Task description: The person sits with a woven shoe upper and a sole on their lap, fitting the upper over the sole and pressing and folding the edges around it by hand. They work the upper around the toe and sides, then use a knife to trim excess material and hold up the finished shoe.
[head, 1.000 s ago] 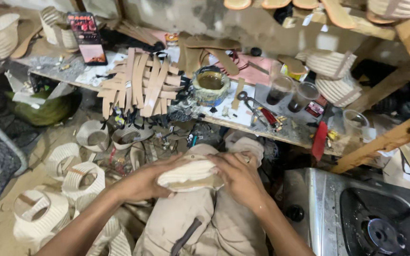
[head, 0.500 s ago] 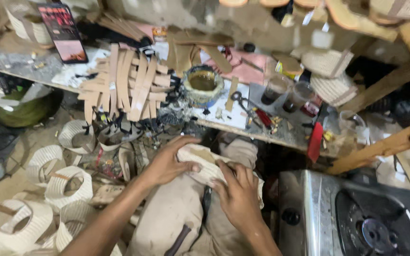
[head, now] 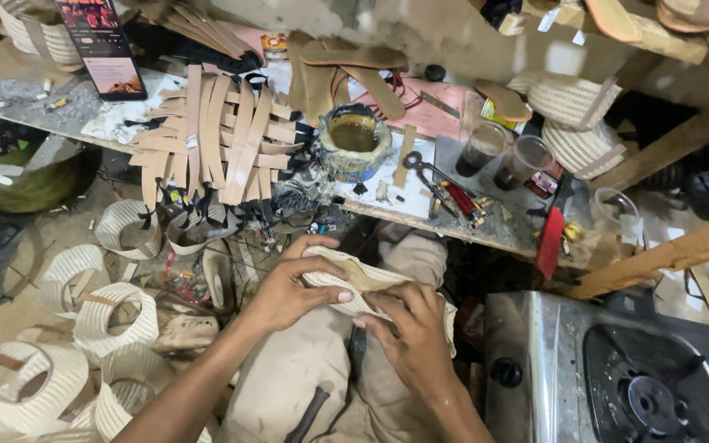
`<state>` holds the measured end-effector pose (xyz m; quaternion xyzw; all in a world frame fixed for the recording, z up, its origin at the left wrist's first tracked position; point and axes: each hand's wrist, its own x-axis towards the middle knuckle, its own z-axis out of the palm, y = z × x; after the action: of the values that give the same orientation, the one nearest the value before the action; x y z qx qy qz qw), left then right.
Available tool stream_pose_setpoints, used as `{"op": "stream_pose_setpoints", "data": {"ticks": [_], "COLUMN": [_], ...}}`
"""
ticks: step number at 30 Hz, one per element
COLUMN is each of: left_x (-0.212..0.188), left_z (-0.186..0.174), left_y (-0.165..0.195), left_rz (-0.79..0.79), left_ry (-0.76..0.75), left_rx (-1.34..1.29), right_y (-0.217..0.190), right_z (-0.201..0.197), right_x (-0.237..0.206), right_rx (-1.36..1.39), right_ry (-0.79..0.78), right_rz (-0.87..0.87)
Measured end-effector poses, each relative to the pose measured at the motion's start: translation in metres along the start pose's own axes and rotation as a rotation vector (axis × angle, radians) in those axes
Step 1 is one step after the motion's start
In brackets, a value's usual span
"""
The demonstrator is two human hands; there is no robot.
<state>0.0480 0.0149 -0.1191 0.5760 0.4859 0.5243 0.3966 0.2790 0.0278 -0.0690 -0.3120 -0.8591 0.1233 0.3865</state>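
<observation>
- Head view: the left hand point(head: 289, 291) curls around the left end of a cream woven shoe piece point(head: 354, 283), which lies over the person's lap.
- The right hand point(head: 412, 332) presses its fingers down on the piece's right side.
- A glue pot point(head: 354, 143) sits on the workbench point(head: 420, 209) above, near tan strips point(head: 215, 143).
</observation>
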Motion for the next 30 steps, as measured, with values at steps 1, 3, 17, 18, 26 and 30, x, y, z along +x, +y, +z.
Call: {"op": "stream_pose_setpoints", "data": {"ticks": [1, 3, 17, 18, 26, 30], "left_x": [-0.001, -0.006, -0.026, -0.027, -0.026, -0.03], "left_z": [0.002, 0.006, 0.031, 0.032, 0.03, 0.031], "left_y": [0.0, 0.0, 0.02, 0.017, 0.008, 0.022], "left_rz": [0.058, 0.175, 0.152, 0.158, 0.085, 0.132], "left_ry": [0.029, 0.089, 0.338, 0.327, 0.326, 0.298], "left_rx": [0.05, 0.155, 0.186, 0.17, 0.107, 0.221], "right_y": [-0.001, -0.001, 0.015, 0.023, 0.029, 0.014], "right_z": [0.001, 0.004, 0.005, 0.001, -0.005, 0.001], "right_x": [0.001, 0.001, 0.009, 0.019, 0.048, 0.041], "right_rx": [-0.001, 0.129, -0.084, -0.108, -0.146, -0.198], "right_ry": [-0.002, -0.014, -0.026, -0.028, -0.562, -0.545], "right_rz": [-0.024, 0.26, 0.249, 0.085, 0.409, 0.455]}}
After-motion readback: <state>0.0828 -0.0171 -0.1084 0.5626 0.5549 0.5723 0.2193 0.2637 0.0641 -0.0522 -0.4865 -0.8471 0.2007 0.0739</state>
